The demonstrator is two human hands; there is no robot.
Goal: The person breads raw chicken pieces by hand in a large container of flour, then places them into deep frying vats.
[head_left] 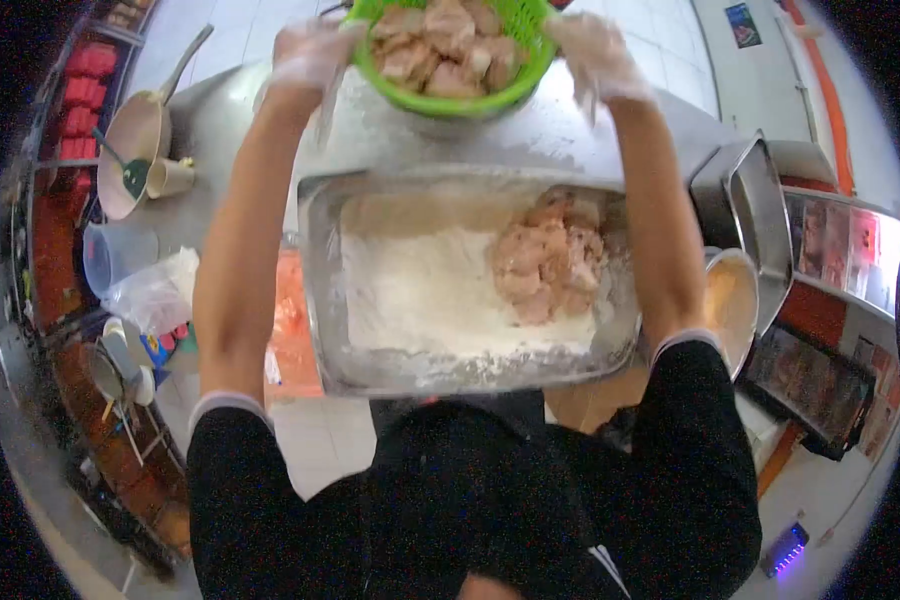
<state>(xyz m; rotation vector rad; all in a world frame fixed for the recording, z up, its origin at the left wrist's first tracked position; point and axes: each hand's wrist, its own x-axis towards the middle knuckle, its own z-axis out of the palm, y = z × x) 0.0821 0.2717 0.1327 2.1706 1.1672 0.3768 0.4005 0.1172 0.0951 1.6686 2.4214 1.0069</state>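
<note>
Both hands wear clear plastic gloves and reach to the far side of the counter. My left hand [313, 52] grips the left side of a green plastic basket [452, 107], and my right hand [594, 58] is closed at its right rim. Pieces of raw chicken [448, 48] fill the basket. Nearer my body lies a rectangular metal tray [475, 380] with white flour [410, 290] spread over its bottom. More raw chicken [550, 262] sits heaped on the flour at the tray's right side. The fingertips are partly blurred.
On the left of the metal counter [232, 125] are a wide pan [120, 185], a small cup [170, 178], a clear container [102, 255] and a plastic bag [155, 298]. To the right stand a deep metal pan [765, 215] and a round bowl [735, 300].
</note>
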